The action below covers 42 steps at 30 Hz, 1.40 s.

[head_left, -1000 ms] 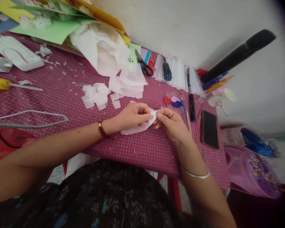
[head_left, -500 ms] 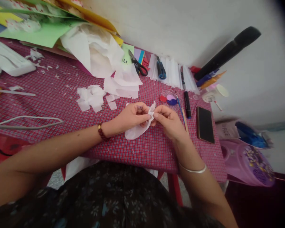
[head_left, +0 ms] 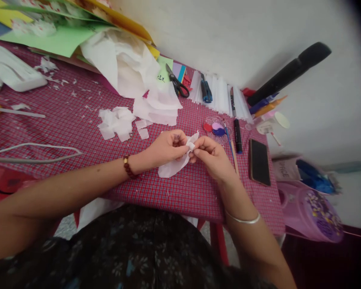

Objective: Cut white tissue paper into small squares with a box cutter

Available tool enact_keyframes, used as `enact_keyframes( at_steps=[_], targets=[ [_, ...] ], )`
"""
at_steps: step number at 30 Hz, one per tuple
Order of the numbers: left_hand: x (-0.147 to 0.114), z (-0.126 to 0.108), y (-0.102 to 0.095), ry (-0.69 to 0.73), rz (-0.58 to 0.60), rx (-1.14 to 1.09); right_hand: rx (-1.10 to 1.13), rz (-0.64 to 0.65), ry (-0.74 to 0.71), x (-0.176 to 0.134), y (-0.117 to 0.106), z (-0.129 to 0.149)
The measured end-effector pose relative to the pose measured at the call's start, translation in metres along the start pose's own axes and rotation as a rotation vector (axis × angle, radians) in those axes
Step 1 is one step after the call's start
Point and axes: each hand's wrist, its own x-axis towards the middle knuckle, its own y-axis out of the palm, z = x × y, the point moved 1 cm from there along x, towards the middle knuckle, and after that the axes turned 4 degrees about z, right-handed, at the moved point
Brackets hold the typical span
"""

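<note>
Between my two hands is a thin white piece of tissue paper [head_left: 172,167], gathered and creased in the middle, its loose end hanging to the lower left and a short tip sticking up. My left hand [head_left: 168,147] pinches the gathered part between thumb and fingers. Close against it, my right hand [head_left: 210,154] pinches the same paper from the other side. Fingers cover most of the gathered spot. Small cut pieces of white paper [head_left: 116,123] lie in a heap beyond my left hand. A palette with red, pink and blue paint [head_left: 214,126] sits beyond my right hand.
Black scissors [head_left: 178,83] lie beside large white paper sheets [head_left: 156,105]. A paintbrush [head_left: 228,136], a black marker [head_left: 237,135] and a phone [head_left: 259,162] are to the right. At the left are a white device [head_left: 16,70] and a cable loop [head_left: 48,160]. A wall stands behind.
The fingers of both hands have shifted slightly on the gathered paper, and its upper tip now leans further right. The view has tilted a little. Both hands keep their pinch.
</note>
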Motion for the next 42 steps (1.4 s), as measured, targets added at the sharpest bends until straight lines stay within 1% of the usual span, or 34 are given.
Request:
enact_keyframes(
  at_steps=[5,10,12,14,16,18,22,28,32,35,40,42],
  targets=[
    [0.0008,0.0044,-0.0014,0.052,0.009,0.077,0.005,-0.020,-0.004,0.0014,-0.0010,-0.0018],
    [0.0013,0.0022,-0.0035,0.058,-0.035,0.174,0.000,0.007,-0.001,0.0020,-0.0011,-0.0051],
    [0.0006,-0.0007,-0.0038,0.047,-0.022,0.194,-0.001,0.002,-0.009,0.0019,-0.0010,-0.0052],
    [-0.0006,-0.0031,-0.0031,0.019,0.054,0.163,-0.015,-0.010,-0.009,0.0017,-0.0010,-0.0047],
    [-0.0018,-0.0043,-0.0021,-0.024,0.132,0.079,-0.032,-0.027,-0.004,0.0016,-0.0011,-0.0039],
    [-0.0026,-0.0037,-0.0017,-0.071,0.171,-0.020,-0.057,-0.044,0.004,0.0016,-0.0014,-0.0030],
    [-0.0021,0.0007,-0.0020,-0.131,0.185,-0.155,-0.100,-0.045,0.008,0.0015,-0.0018,-0.0013],
    [0.0006,0.0008,-0.0027,-0.184,0.190,-0.215,-0.080,0.074,0.033,-0.0003,0.0008,0.0015],
    [0.0010,-0.0025,-0.0033,-0.306,0.199,-0.268,-0.102,0.124,0.023,-0.0019,0.0027,0.0031],
    [0.0007,-0.0021,-0.0036,-0.369,0.191,-0.287,-0.138,0.110,-0.003,-0.0021,0.0035,0.0023],
    [-0.0004,-0.0011,-0.0027,-0.365,0.156,-0.299,-0.157,0.046,-0.016,-0.0023,0.0024,0.0011],
    [-0.0011,-0.0016,-0.0020,-0.369,0.149,-0.273,-0.154,0.041,0.007,-0.0028,0.0016,0.0022]
  ],
)
